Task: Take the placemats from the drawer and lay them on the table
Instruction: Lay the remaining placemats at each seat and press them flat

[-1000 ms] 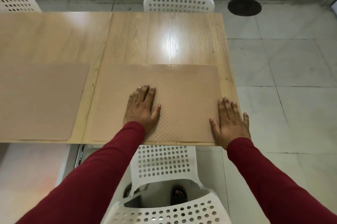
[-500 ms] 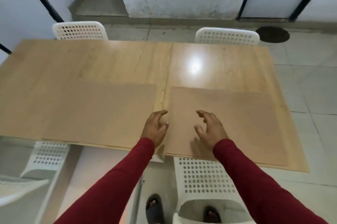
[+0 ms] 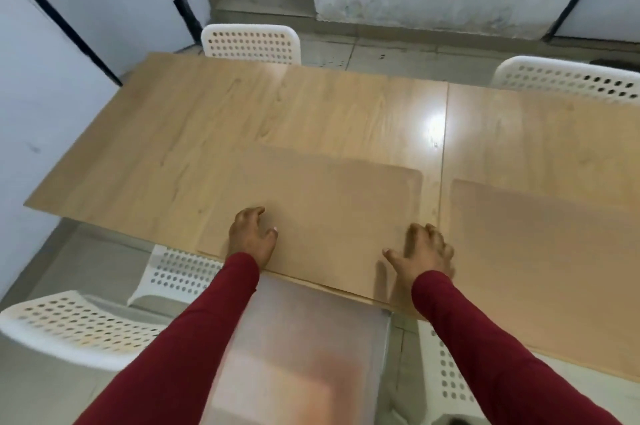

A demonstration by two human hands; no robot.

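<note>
Tan placemat (image 3: 322, 213) lies along the tabletop's (image 3: 207, 133) near edge; our left hand (image 3: 251, 237) and right hand (image 3: 424, 251) rest loosely curled on it, gripping nothing, we judge to square it.

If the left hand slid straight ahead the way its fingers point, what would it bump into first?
Probably nothing solid. The left hand is over the near-left part of the left placemat. Straight ahead lies flat mat, then bare table, with a white chair past the far edge. How high the hand is remains unclear.
</note>
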